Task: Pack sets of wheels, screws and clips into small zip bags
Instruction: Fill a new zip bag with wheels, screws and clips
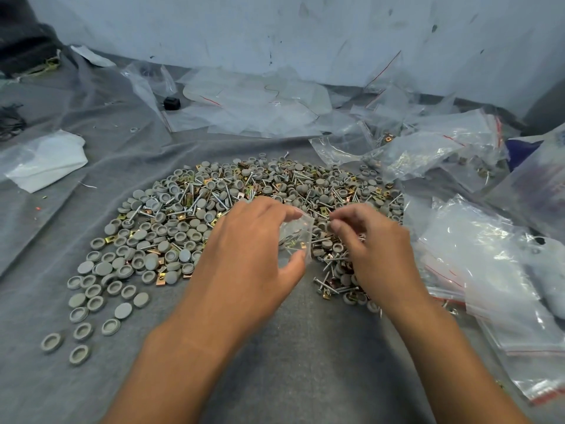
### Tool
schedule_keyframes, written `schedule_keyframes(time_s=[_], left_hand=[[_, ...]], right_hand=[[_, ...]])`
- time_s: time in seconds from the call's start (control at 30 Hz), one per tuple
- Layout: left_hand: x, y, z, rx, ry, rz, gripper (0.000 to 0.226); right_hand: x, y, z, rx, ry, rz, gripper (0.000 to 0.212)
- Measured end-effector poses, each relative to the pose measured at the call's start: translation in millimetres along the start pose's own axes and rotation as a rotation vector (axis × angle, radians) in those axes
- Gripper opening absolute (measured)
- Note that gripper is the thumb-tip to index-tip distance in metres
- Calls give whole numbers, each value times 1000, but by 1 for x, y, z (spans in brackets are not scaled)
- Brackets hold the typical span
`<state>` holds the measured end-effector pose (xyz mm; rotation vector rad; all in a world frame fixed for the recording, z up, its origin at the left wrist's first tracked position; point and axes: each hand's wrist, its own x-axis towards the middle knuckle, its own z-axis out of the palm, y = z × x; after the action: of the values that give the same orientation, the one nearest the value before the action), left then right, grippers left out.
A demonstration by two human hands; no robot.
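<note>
A person's two bare hands work over a wide heap (pixel 232 209) of small hardware spread on a wrinkled grey cloth (pixel 305 347). The heap mixes round grey plastic wheels (pixel 123 310), some dished side up and some showing a flat face, with slim silver screws (pixel 328 283) and folded brass-coloured clips (pixel 160 280). The left hand (pixel 253 252) grips a small clear zip bag (pixel 296 237) between thumb and curled fingers, just above the near edge of the heap; a brass clip and something pale show through its glossy film, though the rest of the contents are too blurred to name. The right hand (pixel 370 243) hovers just beside the bag's mouth, its fingertips pinched together on something too small to identify; whether it holds a screw cannot be told. Parts of the heap lie hidden beneath both hands.

To the right, a loose stack of empty bags (pixel 495 286) with thin red seal lines lies crinkled and shiny, cut off by the frame's edge. Behind it, filled bags (pixel 428 151) catch the light, their contents hard to make out. More flat plastic sheeting (pixel 253 102) lies at the back against a scuffed pale wall (pixel 275 29), near a small black block (pixel 171 103). A white crumpled bag (pixel 46 160) rests at left, and a dark bundle in the far left corner is cropped and unclear.
</note>
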<state>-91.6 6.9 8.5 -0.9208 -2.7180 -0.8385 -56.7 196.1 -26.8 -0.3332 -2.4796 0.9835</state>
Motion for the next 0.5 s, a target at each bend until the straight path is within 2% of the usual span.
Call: schedule_keyframes(time_s=[0.07, 0.13, 0.27, 0.37, 0.5], left_hand=[[0, 0, -1, -3, 6, 1, 50], [0, 1, -1, -10, 7, 4, 50], [2, 4, -3, -25, -16, 13, 42], [2, 3, -3, -24, -16, 11, 34], [2, 1, -2, -22, -5, 3, 45]], right_hand=[[-2, -16, -6, 231, 112, -135, 12], [-9, -31, -7, 318, 180, -316, 12], [-21, -40, -1, 113, 197, -619, 13], [-22, -37, 6, 25, 138, -608, 24], [-18, -35, 2, 144, 149, -508, 26]])
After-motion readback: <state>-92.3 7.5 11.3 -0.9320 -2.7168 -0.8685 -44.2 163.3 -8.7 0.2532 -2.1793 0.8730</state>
